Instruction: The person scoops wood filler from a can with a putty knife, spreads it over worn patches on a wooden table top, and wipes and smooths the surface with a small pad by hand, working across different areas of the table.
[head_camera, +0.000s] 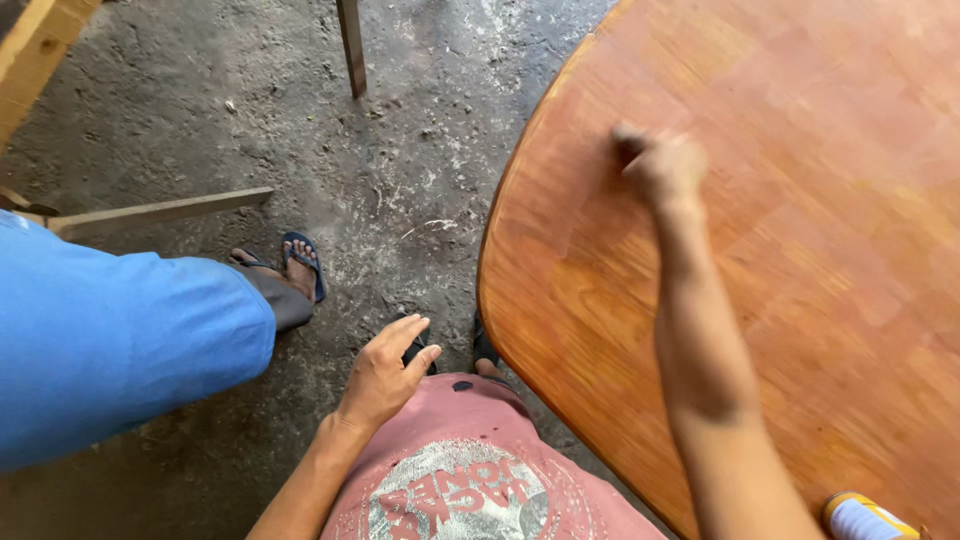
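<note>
One hand works the wood: the right hand, motion-blurred, fingers curled into a closed grip, presses on the table top well inside its curved left edge; whether it holds anything I cannot tell. Left hand hangs empty and loosely spread off that edge, above the floor.

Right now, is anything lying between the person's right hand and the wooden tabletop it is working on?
Nothing visible does. The right hand, blurred by motion, is already on the bare wooden tabletop; whether it holds something cannot be told. The left hand hangs off the table.
</note>
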